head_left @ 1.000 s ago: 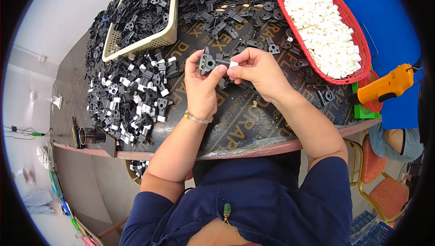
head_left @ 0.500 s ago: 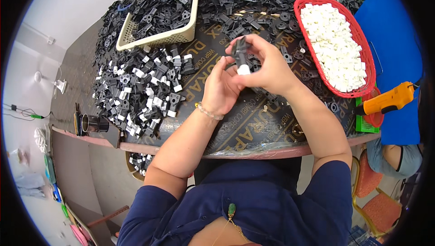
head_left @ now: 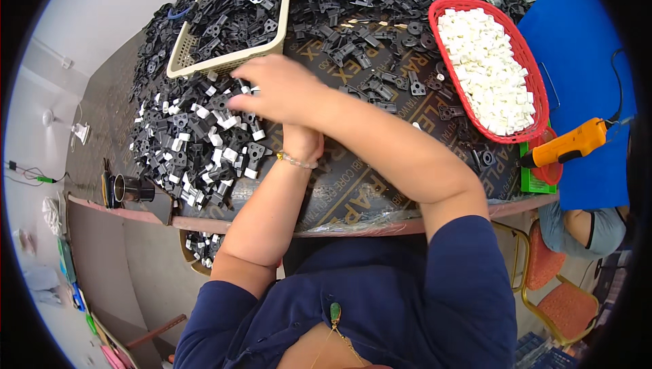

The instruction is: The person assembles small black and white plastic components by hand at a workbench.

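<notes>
My right hand (head_left: 282, 89) reaches across to the left, over the near edge of a pile of black plastic parts with white caps (head_left: 197, 138). Its thumb and fingers are apart, somewhat smeared by motion, and no held part shows between them. Beneath the right wrist is my left hand (head_left: 303, 141), with a beaded bracelet at its wrist. The right forearm covers its fingers, so what it holds, if anything, is hidden.
A cream plastic basket (head_left: 284, 33) of black parts stands behind the pile. Loose black parts heap along the back. At right are a red basket (head_left: 541, 101) of small white pieces, an orange electric tool (head_left: 570, 142) and a green tray (head_left: 528, 177). A metal cup (head_left: 134, 188) lies front left.
My right hand has swung left from the middle to the capped pile, and the black part with a white cap no longer shows in it. My left hand has moved slightly left, under the right forearm.
</notes>
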Action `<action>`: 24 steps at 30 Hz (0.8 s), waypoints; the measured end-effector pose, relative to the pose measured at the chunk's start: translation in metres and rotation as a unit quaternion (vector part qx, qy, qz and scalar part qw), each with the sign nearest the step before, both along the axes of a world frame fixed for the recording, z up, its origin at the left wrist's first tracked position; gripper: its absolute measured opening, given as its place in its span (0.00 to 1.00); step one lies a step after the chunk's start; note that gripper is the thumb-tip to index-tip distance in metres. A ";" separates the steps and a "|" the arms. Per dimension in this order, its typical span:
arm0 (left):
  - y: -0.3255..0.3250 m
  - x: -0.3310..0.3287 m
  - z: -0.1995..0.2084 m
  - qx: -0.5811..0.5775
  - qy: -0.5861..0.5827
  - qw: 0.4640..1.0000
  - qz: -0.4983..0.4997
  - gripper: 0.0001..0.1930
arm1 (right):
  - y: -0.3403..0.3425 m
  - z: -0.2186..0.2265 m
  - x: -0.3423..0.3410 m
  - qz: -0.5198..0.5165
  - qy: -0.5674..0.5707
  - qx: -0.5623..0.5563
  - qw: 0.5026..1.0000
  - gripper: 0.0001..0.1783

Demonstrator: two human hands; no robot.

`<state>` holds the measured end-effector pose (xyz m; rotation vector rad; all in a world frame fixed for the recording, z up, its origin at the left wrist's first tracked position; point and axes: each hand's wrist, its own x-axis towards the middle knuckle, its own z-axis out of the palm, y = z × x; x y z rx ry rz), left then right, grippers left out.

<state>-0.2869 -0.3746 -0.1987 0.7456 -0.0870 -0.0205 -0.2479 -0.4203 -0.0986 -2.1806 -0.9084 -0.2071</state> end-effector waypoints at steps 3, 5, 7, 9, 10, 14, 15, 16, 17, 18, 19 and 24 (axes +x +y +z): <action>-0.003 -0.003 0.010 0.246 -0.042 0.968 0.013 0.13 | -0.088 0.010 -0.014 -0.080 -0.077 -0.158 0.981 0.19; -0.014 -0.012 0.019 0.332 -0.066 0.941 -0.007 0.12 | -0.147 -0.006 -0.015 -0.224 -0.024 -0.162 0.961 0.16; -0.017 -0.018 0.024 0.504 -0.145 0.852 0.010 0.13 | -0.194 -0.028 -0.023 -0.313 -0.035 -0.249 0.916 0.16; -0.016 -0.025 0.021 0.590 -0.211 0.778 0.055 0.14 | -0.207 -0.044 -0.033 -0.357 0.052 -0.312 0.879 0.15; -0.017 -0.027 0.020 0.663 -0.273 0.689 0.099 0.16 | -0.210 -0.054 -0.035 -0.374 0.052 -0.320 0.869 0.16; -0.016 -0.032 0.027 0.735 -0.276 0.616 0.064 0.21 | -0.212 -0.070 -0.036 -0.396 0.025 -0.299 0.868 0.19; -0.016 -0.033 0.028 0.736 -0.277 0.615 0.061 0.21 | -0.212 -0.068 -0.035 -0.394 0.019 -0.288 0.873 0.20; -0.017 -0.033 0.029 0.746 -0.286 0.598 0.063 0.20 | -0.213 -0.071 -0.034 -0.401 -0.013 -0.236 0.885 0.18; -0.017 -0.033 0.029 0.756 -0.295 0.581 0.065 0.19 | -0.214 -0.072 -0.036 -0.403 -0.010 -0.235 0.885 0.18; -0.016 -0.031 0.028 0.757 -0.296 0.579 0.065 0.19 | -0.214 -0.070 -0.038 -0.374 -0.014 -0.142 0.916 0.17; -0.014 -0.029 0.025 0.759 -0.310 0.569 0.070 0.18 | -0.213 -0.067 -0.040 -0.342 -0.018 -0.048 0.938 0.16; -0.014 -0.020 0.026 0.733 -0.358 0.571 0.092 0.14 | -0.215 -0.063 -0.046 -0.207 0.165 0.185 0.946 0.09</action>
